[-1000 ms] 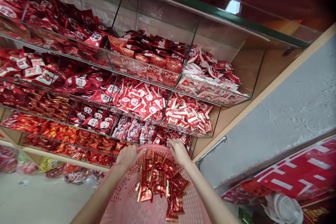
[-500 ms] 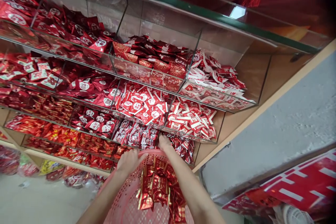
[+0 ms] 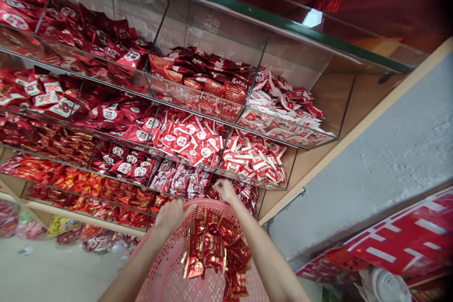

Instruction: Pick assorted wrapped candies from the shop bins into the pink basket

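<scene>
A pink perforated plastic basket (image 3: 165, 266) hangs low in front of me. My left hand (image 3: 170, 217) is closed on its far left rim. Inside the basket lie several shiny red-and-gold wrapped packets (image 3: 205, 247). Past the rim, my right hand (image 3: 225, 190) is over a low bin of small dark-red packets (image 3: 248, 193). Its fingers are bent together at the bin's left side; whatever is between them is too small to make out. Left of that hand is a bin of red-and-white printed packets (image 3: 181, 180).
Clear-walled shelf bins (image 3: 198, 96) of red packets rise in tiers ahead, under a green-edged glass shelf (image 3: 262, 14). A grey wall (image 3: 371, 151) stands on the right, with red-and-white packaging (image 3: 396, 240) and a white fan (image 3: 389, 285) below. Bagged goods (image 3: 67, 226) sit on the floor at left.
My right hand has risen slightly and turned at the bin, so its bent fingers show more. My left hand stays on the basket rim. The view has shifted a little.
</scene>
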Available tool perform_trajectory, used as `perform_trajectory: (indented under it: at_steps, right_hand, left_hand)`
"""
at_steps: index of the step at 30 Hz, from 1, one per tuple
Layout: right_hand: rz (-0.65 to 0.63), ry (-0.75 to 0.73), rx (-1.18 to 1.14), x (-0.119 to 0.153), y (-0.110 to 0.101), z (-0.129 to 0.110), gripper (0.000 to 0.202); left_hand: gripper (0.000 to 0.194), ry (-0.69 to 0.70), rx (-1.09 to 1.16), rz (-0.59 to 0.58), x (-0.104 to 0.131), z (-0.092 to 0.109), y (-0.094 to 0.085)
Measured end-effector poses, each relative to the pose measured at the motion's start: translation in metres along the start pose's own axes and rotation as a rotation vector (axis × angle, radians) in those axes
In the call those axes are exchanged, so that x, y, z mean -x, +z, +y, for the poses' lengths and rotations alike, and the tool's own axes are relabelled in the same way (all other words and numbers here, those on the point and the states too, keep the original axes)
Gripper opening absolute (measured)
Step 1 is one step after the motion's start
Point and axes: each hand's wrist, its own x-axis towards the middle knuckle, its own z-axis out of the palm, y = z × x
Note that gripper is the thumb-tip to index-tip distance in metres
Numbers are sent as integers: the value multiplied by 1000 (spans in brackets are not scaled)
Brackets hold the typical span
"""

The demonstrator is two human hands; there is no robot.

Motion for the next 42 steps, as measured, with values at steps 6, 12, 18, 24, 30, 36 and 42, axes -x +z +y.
perform_trajectory:
  at_steps: [6,12,18,24,30,36,42]
  right_hand:
    - [173,69,-525,9,-16,5,21]
    - [439,194,-1009,27,-29,17,20]
    - [677,300,-1280,35,-45,40,12]
    - [754,274,-1368,24,-49,40,9]
    - [780,208,-1270,23,-45,38,8]
    - [785,104,-1000,35,-31,35,20]
    - [471,-49,-563,45,-24,24,24]
  left_hand:
    - [63,11,-10,15,0,-1,1]
    - [61,14,-2,5,-2,-2,0]
    - [61,23,-11,5,-2,-2,0]
    - [62,13,12,2,-1,-1,-1]
    - [64,26,10,17,0,-1,-3]
    - [63,1,20,-10,0,0,-4]
    - [64,9,17,0,-1,-1,-1]
